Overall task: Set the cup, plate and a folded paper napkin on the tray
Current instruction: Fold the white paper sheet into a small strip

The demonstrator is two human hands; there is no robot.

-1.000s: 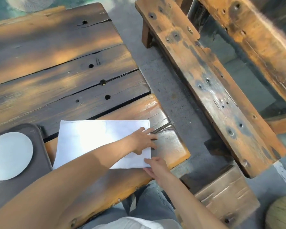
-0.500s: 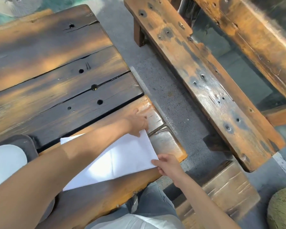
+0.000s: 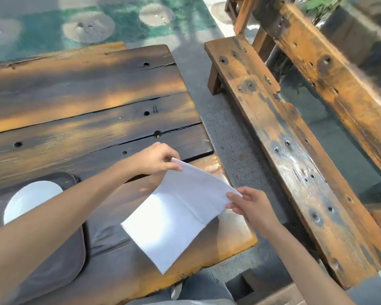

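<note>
Lifting off the counter (image 3: 86, 119): one white paper napkin (image 3: 176, 214), flat on the boards a second ago, now raised and hanging slack between two hands. Far corner pinched by the left hand (image 3: 154, 160), thumb against fingers; near right corner pinched by the right hand (image 3: 249, 205) in the same way. Lower edge droops toward the counter's near edge; whether it touches the wood cannot be told. Crease lines show across the sheet, and it looks narrower than it did earlier, so a fold seems to have been made or is under way; further folding is likely needed before it goes to the tray.

Tray (image 3: 59, 256): dark, rounded corners, at the near left of the counter, largely covered by the left forearm. Plate (image 3: 31, 199): white, round, lying on the tray, partly hidden by the same forearm. Cup: not in view. Judged state of task: plate placed, napkin in hand, cup unaccounted for.

Counter: heavy weathered planks, dark stain worn to orange, bolt holes and long cracks. Bench (image 3: 295, 161): same wood, to the right, well apart across a strip of grey paving. Ground beyond: green surface with pale round patches. Outdoor setting, dappled sunlight.
</note>
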